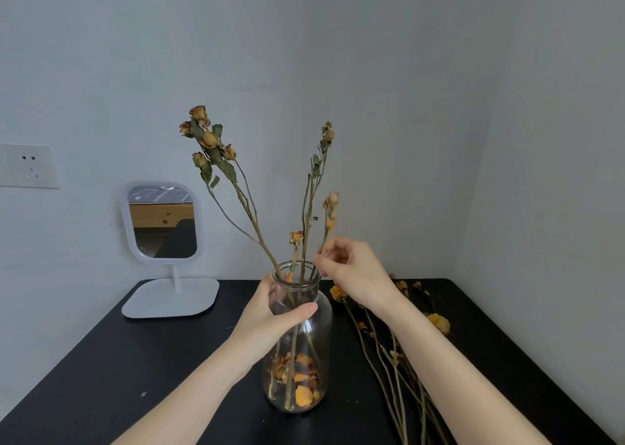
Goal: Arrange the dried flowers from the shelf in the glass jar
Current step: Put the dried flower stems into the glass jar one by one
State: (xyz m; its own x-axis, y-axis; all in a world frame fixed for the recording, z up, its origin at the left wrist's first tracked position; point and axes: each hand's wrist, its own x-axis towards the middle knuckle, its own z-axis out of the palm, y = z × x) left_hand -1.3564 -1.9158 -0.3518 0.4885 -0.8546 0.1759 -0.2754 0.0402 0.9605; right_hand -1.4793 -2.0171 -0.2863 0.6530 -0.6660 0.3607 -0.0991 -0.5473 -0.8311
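A clear glass jar stands on the black table in the middle. Loose orange petals lie at its bottom and several dried flower stems rise from its mouth. My left hand wraps around the jar's neck. My right hand is just right of the jar's mouth and pinches the stem of a short dried flower whose lower end goes into the jar. More dried flowers lie on the table to the right, partly under my right forearm.
A white standing mirror is at the back left of the table. A wall socket sits on the left wall. Walls close in behind and on the right. The table's left front part holds only small crumbs.
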